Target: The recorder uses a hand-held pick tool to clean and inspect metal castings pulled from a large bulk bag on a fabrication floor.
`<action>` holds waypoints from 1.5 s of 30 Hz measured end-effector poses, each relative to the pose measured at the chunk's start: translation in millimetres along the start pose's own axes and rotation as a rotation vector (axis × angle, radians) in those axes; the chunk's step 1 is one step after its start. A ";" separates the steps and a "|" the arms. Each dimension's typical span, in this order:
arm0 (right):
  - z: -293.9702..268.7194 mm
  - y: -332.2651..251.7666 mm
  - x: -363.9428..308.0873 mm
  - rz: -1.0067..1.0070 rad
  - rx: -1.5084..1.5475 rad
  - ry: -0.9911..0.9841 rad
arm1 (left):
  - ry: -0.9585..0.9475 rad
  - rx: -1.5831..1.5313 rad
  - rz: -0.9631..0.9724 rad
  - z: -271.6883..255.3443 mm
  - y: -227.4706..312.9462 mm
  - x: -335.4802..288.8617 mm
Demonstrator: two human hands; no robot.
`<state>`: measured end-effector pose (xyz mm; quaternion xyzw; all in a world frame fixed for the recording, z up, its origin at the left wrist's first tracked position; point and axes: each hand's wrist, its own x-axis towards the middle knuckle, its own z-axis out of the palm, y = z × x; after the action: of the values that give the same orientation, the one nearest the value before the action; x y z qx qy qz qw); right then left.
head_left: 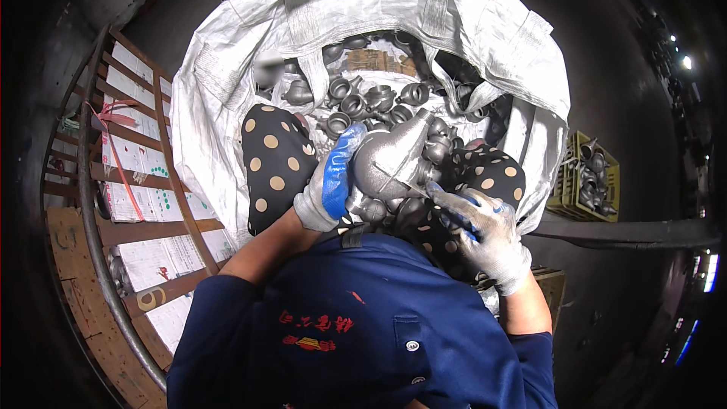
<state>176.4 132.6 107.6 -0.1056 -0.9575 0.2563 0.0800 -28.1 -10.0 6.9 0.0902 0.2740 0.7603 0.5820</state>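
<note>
A grey metal casting (386, 159), round and bulbous at one end and tapering to a narrow neck, is held above my lap. My left hand (333, 178), in a white and blue coated glove, is closed round its left side. My right hand (485, 231), gloved the same way, has its fingers curled in at the casting's lower right. A thin, pale sliver shows at those fingertips against the metal; what it is I cannot make out. Just beyond lie many smaller grey castings (352, 104) with round openings, inside a large white woven bag (219, 83).
On the left stands a brown metal rack (174, 174) with white panels (132, 136) and a red tie (117, 115). At the right, a yellow crate (560, 197) holds more castings. A dark bar (628, 232) runs out to the right. Cardboard (379, 61) lies inside the bag.
</note>
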 end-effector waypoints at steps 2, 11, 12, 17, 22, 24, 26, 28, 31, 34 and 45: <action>6.1 10.2 -1.7 -0.006 0.089 -0.018 | 0.047 0.016 0.038 2.1 -2.8 2.4; 5.0 6.6 -3.9 0.030 0.120 -0.016 | 0.072 0.069 0.038 7.7 2.5 -2.8; 4.0 4.5 -2.7 0.007 0.152 -0.001 | -0.023 -0.178 -0.103 15.0 6.9 -5.0; 6.2 15.5 -4.7 -0.013 0.377 0.024 | -0.006 -0.196 -0.059 16.1 -0.9 -3.1; -1.5 11.8 0.0 0.024 0.399 0.125 | -0.040 0.164 0.157 18.9 -5.4 -7.4; -4.2 9.8 0.0 0.061 0.376 0.105 | -0.132 0.973 0.414 15.1 -1.4 -9.9; -5.5 8.0 -0.3 0.093 0.354 0.080 | -0.119 0.886 0.360 10.7 -4.9 -10.5; -5.5 7.1 -0.5 0.106 0.268 0.018 | -0.106 0.799 0.307 5.0 -7.1 -9.6; 5.5 16.1 -4.7 -0.029 0.418 0.089 | -0.003 0.436 0.018 1.3 -5.0 -6.2; 5.7 11.3 -1.4 0.147 0.703 0.154 | 0.032 -0.339 -0.228 7.1 -2.6 -2.9; 58.6 1.0 10.2 0.076 0.420 0.305 | -0.121 1.034 0.560 2.7 -16.1 -5.1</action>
<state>154.6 108.2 58.0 -0.1600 -0.8556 0.4333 0.2337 -11.9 -11.2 1.7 0.4742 0.5412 0.6463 0.2540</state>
